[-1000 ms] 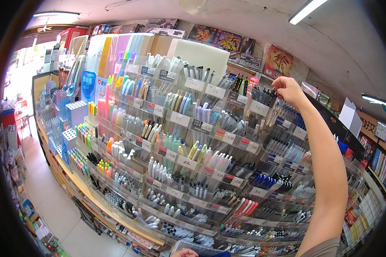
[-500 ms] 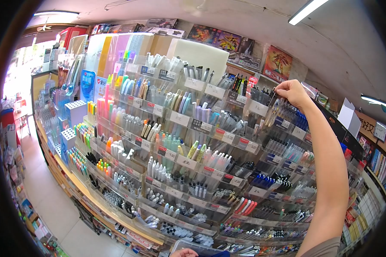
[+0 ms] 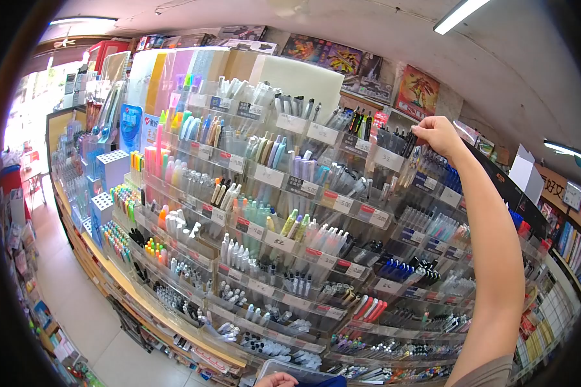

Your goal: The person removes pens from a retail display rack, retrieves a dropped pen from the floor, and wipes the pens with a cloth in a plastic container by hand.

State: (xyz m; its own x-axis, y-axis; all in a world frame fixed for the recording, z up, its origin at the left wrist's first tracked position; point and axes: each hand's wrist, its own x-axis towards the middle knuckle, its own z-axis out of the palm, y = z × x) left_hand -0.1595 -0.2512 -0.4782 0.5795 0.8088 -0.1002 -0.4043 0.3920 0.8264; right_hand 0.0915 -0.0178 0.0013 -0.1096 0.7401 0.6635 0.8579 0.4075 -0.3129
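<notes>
My right hand [image 3: 436, 135] reaches up to the top right of a clear tiered pen rack, its fingers pinched at dark pens [image 3: 397, 140] in the compartment behind a white price label [image 3: 388, 158]. Whether a pen is between the fingertips is too small to tell. Low at the bottom edge, my left hand [image 3: 277, 380] shows only in part, its fingers curled beside a clear plastic container [image 3: 290, 370] and something dark blue [image 3: 332, 382]. What it holds, if anything, is hidden.
Rows of pens and markers [image 3: 294, 226] fill the rack. Upright coloured sheets [image 3: 203, 68] stand behind it. A wooden shelf edge [image 3: 168, 315] runs below, with a tiled floor [image 3: 87, 309] at the left. Boxes [image 3: 418, 93] line the wall, and a wire grid [image 3: 552, 316] is at the right.
My right hand has shifted slightly, staying with its fingertips by the dark pens in the top compartment. My left hand has barely moved.
</notes>
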